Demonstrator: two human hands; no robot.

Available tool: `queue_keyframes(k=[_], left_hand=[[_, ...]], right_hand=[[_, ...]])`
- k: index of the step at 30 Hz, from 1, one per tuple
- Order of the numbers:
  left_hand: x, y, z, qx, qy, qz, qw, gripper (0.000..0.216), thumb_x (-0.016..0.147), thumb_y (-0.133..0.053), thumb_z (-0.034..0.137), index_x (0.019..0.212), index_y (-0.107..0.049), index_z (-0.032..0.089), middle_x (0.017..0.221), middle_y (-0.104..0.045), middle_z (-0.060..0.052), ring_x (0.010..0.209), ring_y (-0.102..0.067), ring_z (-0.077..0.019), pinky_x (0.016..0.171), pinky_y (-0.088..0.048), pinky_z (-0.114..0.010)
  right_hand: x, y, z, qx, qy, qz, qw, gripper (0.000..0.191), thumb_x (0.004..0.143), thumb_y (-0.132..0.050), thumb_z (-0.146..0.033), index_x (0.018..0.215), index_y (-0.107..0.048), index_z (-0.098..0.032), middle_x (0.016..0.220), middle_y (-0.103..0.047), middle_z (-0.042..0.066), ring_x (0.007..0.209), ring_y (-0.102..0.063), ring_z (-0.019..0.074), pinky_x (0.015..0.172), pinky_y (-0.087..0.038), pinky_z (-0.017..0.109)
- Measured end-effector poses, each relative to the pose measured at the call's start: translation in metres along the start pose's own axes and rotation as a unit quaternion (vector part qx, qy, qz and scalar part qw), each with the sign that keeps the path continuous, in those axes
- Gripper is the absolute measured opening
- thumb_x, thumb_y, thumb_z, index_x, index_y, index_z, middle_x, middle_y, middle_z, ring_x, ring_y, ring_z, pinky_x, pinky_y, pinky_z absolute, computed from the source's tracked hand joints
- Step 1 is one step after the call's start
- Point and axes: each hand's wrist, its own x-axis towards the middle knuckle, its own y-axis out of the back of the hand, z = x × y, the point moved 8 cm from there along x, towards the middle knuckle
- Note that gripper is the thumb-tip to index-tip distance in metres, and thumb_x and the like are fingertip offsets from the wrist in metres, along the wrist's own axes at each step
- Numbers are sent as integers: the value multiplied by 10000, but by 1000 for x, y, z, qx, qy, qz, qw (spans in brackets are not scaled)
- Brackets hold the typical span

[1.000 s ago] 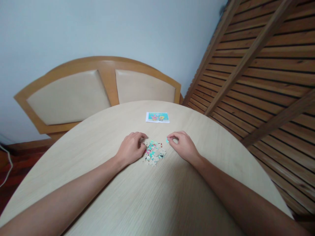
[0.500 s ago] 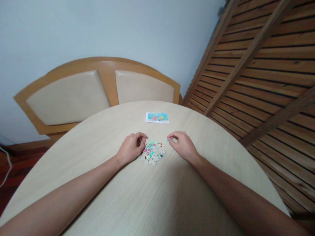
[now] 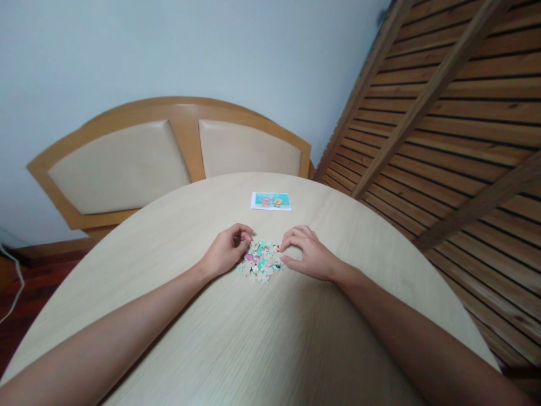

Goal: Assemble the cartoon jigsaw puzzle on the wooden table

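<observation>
A small heap of loose jigsaw pieces (image 3: 261, 263), teal, pink and pale, lies on the round light-wood table (image 3: 262, 338). My left hand (image 3: 225, 252) rests at the heap's upper left. Its fingers are curled and its thumb and forefinger are pinched together at the edge of the pieces; what they pinch is too small to make out. My right hand (image 3: 307, 255) lies against the heap's right side. Its fingers curve over the edge pieces, and its thumb sits apart below them. No separate piece shows in it.
A small teal picture card (image 3: 271, 201) lies flat farther back on the table. Behind the table stands a wooden bench back with two beige pads (image 3: 169, 152). A slatted wooden wall (image 3: 456, 113) runs along the right, close to the table's edge.
My right hand, which pinched a teal piece just right of the heap, has slid left onto the heap's edge; the piece no longer shows. My left hand has barely moved.
</observation>
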Motion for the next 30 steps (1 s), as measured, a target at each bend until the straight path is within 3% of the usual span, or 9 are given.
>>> queue_keyframes(k=[7,12,17,22,30], left_hand=[[1,8,-1,2,-9,40,999,254,929,-562,348,1095,-591,158,884,-652,-51,742,-614,-149,633,-503,-257],[0,27,8,207,-60,107,971,185,958,-518,280,1106,-588,194,958,-705,-70,866,-654,-200,790,-510,-340],[2,24,12,340,-80,75,934,220,940,-537,214,1157,-563,201,1004,-719,-82,921,-672,-244,792,-526,-367],[4,18,7,318,-66,41,945,193,958,-528,226,1149,-556,214,969,-740,-53,850,-697,-214,749,-524,-328],[4,15,2,264,-71,18,962,113,927,-574,222,1035,-604,215,920,-738,-31,807,-688,-186,706,-511,-293]], right_hand=[[1,4,-3,36,35,4,999,90,828,-734,-267,832,-654,-227,980,-692,40,1047,-578,230,991,-393,425],[5,10,4,117,28,46,992,152,869,-694,-269,747,-622,-214,841,-683,31,901,-619,201,910,-444,388],[4,20,15,71,-7,137,988,153,872,-686,-240,744,-605,-220,858,-700,36,855,-637,206,848,-473,383],[4,13,15,3,-11,97,995,110,860,-702,-196,767,-651,-224,941,-747,26,935,-668,220,884,-480,393],[4,9,21,-7,-48,62,997,45,886,-694,-214,872,-730,-238,937,-771,19,910,-697,211,861,-510,372]])
